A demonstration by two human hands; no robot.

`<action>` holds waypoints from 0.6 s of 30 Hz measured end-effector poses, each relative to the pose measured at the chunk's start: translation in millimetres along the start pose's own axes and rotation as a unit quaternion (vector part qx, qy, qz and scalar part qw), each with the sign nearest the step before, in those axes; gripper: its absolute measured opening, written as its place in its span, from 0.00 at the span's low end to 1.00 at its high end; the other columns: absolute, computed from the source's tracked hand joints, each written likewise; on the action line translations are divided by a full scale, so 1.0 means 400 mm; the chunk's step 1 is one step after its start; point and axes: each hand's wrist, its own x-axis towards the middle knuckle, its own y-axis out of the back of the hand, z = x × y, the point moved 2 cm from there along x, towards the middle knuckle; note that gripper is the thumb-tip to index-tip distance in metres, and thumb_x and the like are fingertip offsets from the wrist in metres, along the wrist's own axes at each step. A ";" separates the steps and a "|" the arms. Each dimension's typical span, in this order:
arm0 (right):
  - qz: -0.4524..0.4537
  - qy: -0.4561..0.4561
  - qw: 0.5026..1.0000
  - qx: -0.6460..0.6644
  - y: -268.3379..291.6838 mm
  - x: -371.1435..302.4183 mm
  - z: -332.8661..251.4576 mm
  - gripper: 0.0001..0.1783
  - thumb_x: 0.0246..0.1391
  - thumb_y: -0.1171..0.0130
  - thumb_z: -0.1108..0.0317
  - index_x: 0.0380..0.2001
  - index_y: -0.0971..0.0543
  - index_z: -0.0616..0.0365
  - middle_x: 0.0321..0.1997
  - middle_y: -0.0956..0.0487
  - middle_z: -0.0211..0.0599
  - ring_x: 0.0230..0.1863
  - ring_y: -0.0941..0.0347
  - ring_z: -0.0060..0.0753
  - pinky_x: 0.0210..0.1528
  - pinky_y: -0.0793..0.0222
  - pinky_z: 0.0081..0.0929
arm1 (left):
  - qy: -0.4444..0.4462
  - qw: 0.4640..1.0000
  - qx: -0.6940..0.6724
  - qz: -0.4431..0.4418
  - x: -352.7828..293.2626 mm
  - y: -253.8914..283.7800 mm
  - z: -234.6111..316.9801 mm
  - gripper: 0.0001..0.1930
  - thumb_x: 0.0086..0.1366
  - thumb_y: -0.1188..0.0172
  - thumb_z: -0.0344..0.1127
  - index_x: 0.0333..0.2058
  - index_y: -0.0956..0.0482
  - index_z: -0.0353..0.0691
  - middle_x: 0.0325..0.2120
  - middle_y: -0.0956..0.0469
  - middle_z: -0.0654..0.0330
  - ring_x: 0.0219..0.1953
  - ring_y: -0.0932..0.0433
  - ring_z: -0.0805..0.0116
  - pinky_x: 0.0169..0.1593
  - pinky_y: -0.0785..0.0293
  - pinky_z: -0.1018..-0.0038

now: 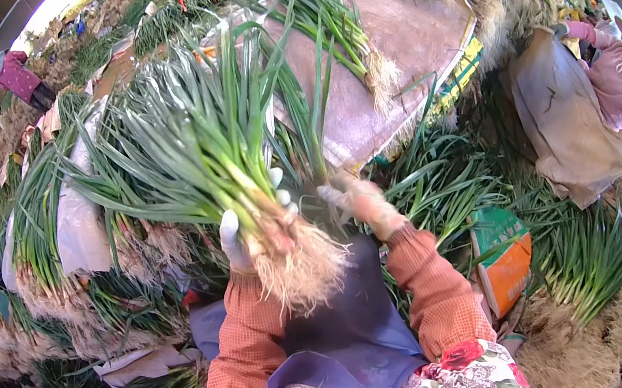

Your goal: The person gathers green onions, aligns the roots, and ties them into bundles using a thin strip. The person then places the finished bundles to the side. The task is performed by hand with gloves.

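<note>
A thick bunch of green onions (247, 180), with long green leaves and pale hanging roots, is gripped in my left hand (233, 244). The white-gloved fingers wrap round the stalks just above the roots, and the leaves fan up and to the left. Close to its right is my gloved right hand (361, 200), smeared by motion. Its fingertips are at the lower end of a few upright green onion stalks (312, 140); the blur hides whether they grip them. A dark blue apron (339, 312) covers my lap below the roots.
Ahead, a small green onion bunch (367, 61) lies on a brownish sheet (414, 20). Root-on bunches (43, 263) are heaped at left, more (584, 255) at right. A green-and-orange packet (502, 256) stands by my right arm. A person in pink (612, 78) handles a plastic sheet (566, 118).
</note>
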 end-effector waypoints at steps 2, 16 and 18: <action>-0.194 -0.237 0.812 0.497 -0.002 0.033 -0.049 0.20 0.64 0.45 0.60 0.51 0.28 0.66 0.30 0.18 0.38 0.22 0.24 0.26 0.25 0.30 0.20 | -0.025 0.999 -0.002 -0.020 -0.004 -0.003 0.024 0.46 0.61 0.42 0.59 0.68 0.50 0.38 0.60 0.35 0.50 0.50 0.28 0.59 0.51 0.28 0.64; -0.096 -0.179 0.891 0.407 0.089 0.080 -0.110 0.16 0.64 0.46 0.60 0.43 0.25 0.64 0.23 0.20 0.34 0.22 0.25 0.27 0.23 0.30 0.22 | -0.012 0.999 -0.006 0.039 -0.012 0.020 0.001 0.45 0.58 0.42 0.59 0.66 0.45 0.36 0.58 0.33 0.43 0.60 0.33 0.42 0.63 0.36 0.47; -0.194 -0.140 0.861 0.449 0.129 0.127 -0.221 0.18 0.64 0.46 0.58 0.43 0.25 0.66 0.26 0.19 0.36 0.23 0.24 0.29 0.26 0.27 0.22 | 0.005 0.999 0.014 0.049 -0.017 0.040 0.002 0.45 0.58 0.42 0.59 0.66 0.45 0.36 0.58 0.32 0.43 0.61 0.33 0.42 0.63 0.36 0.48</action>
